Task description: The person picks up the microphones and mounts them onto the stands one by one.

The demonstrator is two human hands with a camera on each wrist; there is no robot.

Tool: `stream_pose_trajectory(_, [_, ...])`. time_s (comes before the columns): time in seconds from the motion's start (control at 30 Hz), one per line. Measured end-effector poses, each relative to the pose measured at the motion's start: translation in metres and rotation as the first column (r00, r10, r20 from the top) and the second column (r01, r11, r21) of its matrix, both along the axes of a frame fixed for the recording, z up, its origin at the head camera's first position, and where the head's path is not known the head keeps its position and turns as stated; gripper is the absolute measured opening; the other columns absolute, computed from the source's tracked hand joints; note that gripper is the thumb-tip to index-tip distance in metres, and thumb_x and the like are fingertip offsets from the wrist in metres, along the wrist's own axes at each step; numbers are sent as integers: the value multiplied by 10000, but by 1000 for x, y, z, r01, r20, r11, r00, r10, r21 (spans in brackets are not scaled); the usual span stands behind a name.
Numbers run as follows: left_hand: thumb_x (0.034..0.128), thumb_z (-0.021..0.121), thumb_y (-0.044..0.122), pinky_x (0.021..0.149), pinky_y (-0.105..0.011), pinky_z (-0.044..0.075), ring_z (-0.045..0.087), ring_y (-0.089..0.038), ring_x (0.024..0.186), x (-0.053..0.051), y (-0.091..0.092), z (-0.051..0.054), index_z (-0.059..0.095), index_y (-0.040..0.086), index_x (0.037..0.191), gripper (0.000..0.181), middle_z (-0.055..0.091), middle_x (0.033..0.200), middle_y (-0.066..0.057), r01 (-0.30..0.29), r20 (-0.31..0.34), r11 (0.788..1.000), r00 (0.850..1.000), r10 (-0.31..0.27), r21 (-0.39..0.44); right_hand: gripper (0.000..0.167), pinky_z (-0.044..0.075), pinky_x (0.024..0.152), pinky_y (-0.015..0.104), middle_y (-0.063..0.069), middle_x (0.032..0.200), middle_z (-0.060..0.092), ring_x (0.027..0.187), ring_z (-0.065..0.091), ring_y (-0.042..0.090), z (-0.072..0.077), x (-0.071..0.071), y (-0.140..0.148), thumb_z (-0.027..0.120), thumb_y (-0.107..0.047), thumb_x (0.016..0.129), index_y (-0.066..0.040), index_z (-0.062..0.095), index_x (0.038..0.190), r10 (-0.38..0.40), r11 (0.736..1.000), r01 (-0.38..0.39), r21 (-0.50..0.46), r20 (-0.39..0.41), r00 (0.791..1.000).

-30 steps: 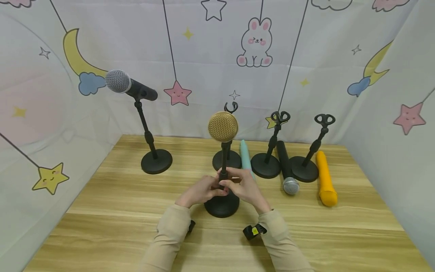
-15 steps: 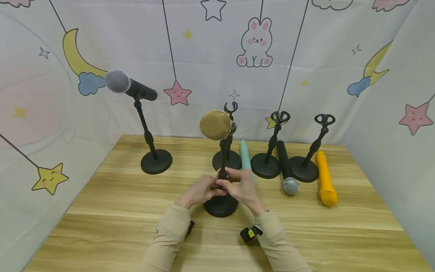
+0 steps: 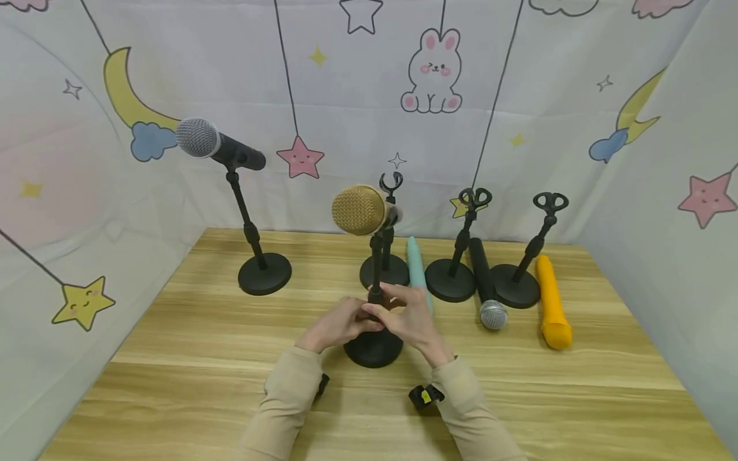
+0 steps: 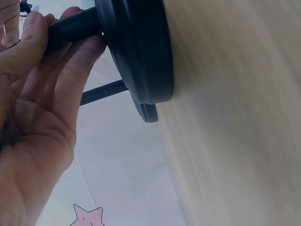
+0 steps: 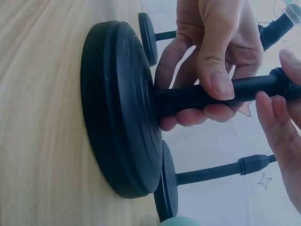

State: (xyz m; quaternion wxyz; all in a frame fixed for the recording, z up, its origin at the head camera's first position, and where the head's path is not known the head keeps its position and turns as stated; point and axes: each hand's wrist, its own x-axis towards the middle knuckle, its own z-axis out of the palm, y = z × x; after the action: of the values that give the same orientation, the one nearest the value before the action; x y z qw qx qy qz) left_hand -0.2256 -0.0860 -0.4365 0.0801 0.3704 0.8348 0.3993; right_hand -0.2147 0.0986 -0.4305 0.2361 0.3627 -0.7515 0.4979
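A microphone with a gold mesh head (image 3: 359, 210) sits on top of a black desk microphone stand (image 3: 373, 351), its head facing left and toward me. My left hand (image 3: 343, 323) grips the lower pole just above the round base, thumb on one side and fingers on the other, as the right wrist view shows. Higher on the same pole, at the thicker collar, my right hand (image 3: 412, 320) pinches with thumb and fingers. Seen from the left wrist, the stand's base (image 4: 141, 52) looks flat on the wooden table.
At the left another stand (image 3: 265, 274) bears a black microphone with a silver head (image 3: 198, 137). Behind and to the right are stands with bare clips (image 3: 475, 198). Between them lie a mint microphone (image 3: 416, 262), a black one (image 3: 484, 272) and an orange one (image 3: 553, 304).
The gold microphone head has swung left, from facing me to pointing left, so its side now shows. The base has shifted slightly left. Both hands stay on the pole.
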Motion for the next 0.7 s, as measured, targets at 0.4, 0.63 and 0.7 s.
stream_pose_trajectory(0.4, [994, 624, 128, 876, -234, 557, 716, -203, 989, -2, 0, -2, 712, 29, 1130, 189, 753, 1061, -104, 54, -46, 998, 997, -55, -15, 278, 598, 741, 302, 163, 991, 719, 775, 665, 199, 4, -2, 7, 711, 28, 894, 8, 678, 1169, 103, 990, -112, 87, 95, 990])
stream_pose_trajectory(0.63, [973, 648, 147, 857, -221, 554, 721, -185, 989, 0, 3, -2, 696, 37, 1201, 258, 758, 1094, -103, 16, -15, 1000, 1000, -15, 7, 246, 428, 560, 340, 36, 667, 631, 600, 467, 145, 3, 0, 4, 801, -4, 819, -43, 750, 1056, -26, 996, 28, 81, -34, 999])
stream_pose_trajectory(0.7, [969, 656, 154, 832, -202, 545, 723, -171, 973, 2, 3, -2, 697, 39, 1210, 270, 767, 1085, -99, -5, -16, 1000, 1000, 5, 4, 261, 450, 559, 345, 34, 672, 656, 591, 491, 147, 3, 2, 2, 814, -17, 812, -38, 758, 1066, -45, 996, 48, 71, -46, 998])
